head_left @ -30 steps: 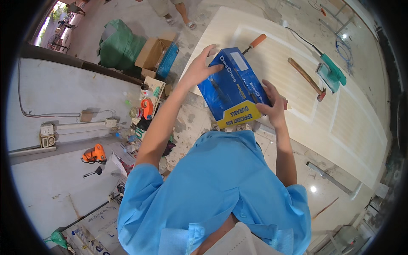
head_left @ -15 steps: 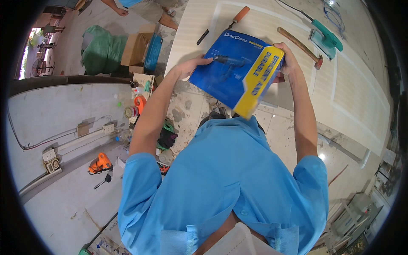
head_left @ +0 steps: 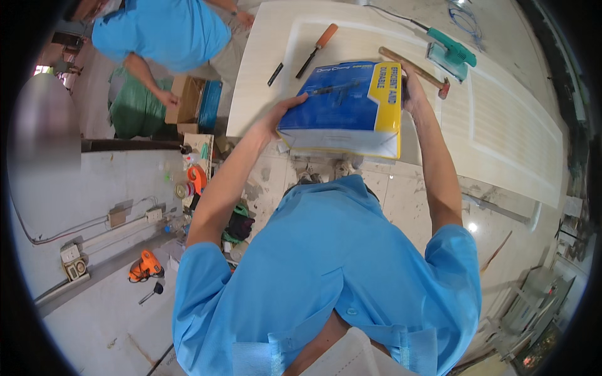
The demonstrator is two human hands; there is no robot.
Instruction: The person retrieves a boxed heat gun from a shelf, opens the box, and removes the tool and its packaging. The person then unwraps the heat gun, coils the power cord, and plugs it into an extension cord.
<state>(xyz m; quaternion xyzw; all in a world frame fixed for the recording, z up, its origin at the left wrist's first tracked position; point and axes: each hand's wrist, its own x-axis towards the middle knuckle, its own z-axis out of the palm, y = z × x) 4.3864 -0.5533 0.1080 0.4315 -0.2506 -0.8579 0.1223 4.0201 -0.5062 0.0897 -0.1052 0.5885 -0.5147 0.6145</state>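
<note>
Between my hands is a blue tool carton (head_left: pixel 335 111) with a yellow end panel, a pistol-shaped tool pictured on its top and a white side facing me. My left hand (head_left: pixel 283 114) grips its left edge, with the thumb on the top face. At the opposite edge, my right hand (head_left: pixel 412 94) holds it by the yellow end; most of those fingers are hidden behind the carton. It is held at the near edge of a pale panel-topped table (head_left: pixel 501 138).
On the table lie an orange-handled chisel (head_left: pixel 318 49), a small black strip (head_left: pixel 275 74), a wooden-handled hammer (head_left: pixel 417 70) and a green corded sander (head_left: pixel 453 53). A co-worker in a blue shirt (head_left: pixel 163 34) bends near an open cardboard box (head_left: pixel 183 103) and a green sack (head_left: pixel 132 103).
The carton has turned and tilted in my hands, so its white side now shows toward me. The co-worker has come further into view at the upper left, one hand by the cardboard box.
</note>
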